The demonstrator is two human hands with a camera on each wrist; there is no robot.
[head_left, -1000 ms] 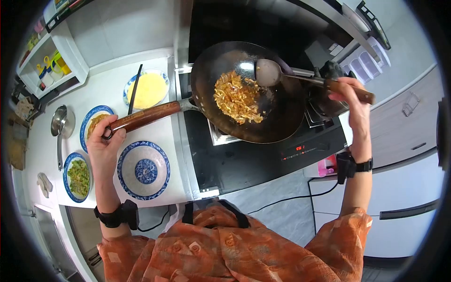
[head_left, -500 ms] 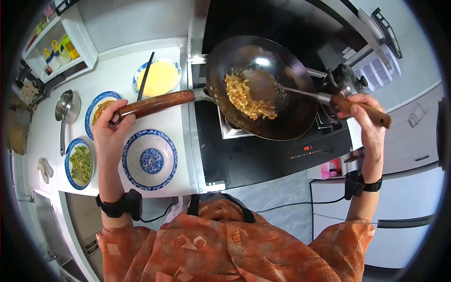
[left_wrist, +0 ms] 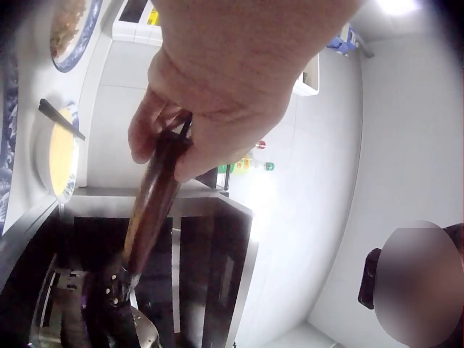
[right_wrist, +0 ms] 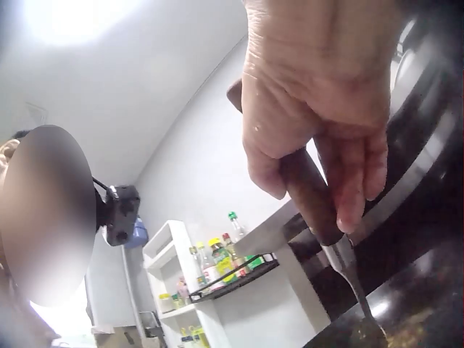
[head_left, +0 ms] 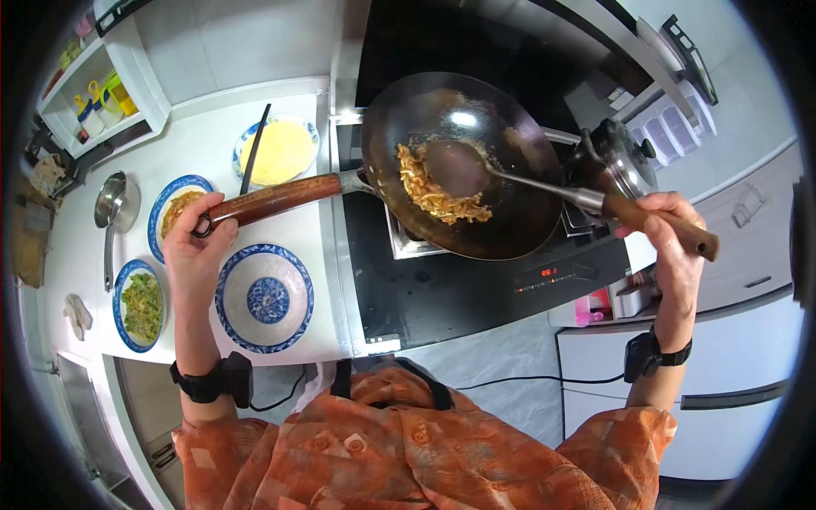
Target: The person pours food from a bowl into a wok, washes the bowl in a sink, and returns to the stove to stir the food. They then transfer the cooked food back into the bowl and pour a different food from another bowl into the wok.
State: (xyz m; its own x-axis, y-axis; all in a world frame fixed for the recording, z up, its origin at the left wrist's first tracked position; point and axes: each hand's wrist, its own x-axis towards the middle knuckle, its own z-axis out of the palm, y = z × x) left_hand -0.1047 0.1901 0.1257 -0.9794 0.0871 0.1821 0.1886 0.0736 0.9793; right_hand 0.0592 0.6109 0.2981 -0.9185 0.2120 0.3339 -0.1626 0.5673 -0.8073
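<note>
By the end of its wooden handle, my left hand (head_left: 194, 251) grips a dark wok (head_left: 518, 200) over the stove; the left wrist view shows the fingers and thumb round that handle (left_wrist: 156, 203). My right hand (head_left: 676, 242) holds a wok spatula (head_left: 544, 185) by its wooden handle, thumb and fingers pinching it in the right wrist view. The rounded spatula head lies inside the wok against the browned, shredded food (head_left: 442, 204). This food forms a curved band along the left and near side of the head, partly covered by it.
Left of the stove (head_left: 459, 293) stand an empty blue-rimmed bowl (head_left: 293, 319), a plate of yellow food (head_left: 285, 153) with chopsticks (head_left: 254, 153), a bowl of greens (head_left: 143, 310), another plate (head_left: 159, 219) and a steel ladle (head_left: 109, 229). A lidded pot (head_left: 625, 161) sits right of the wok.
The spatula head has swept from the wok's far right side down and left into the food, bunching it into a curved band. My right hand moved lower and right; my left keeps its grip.
</note>
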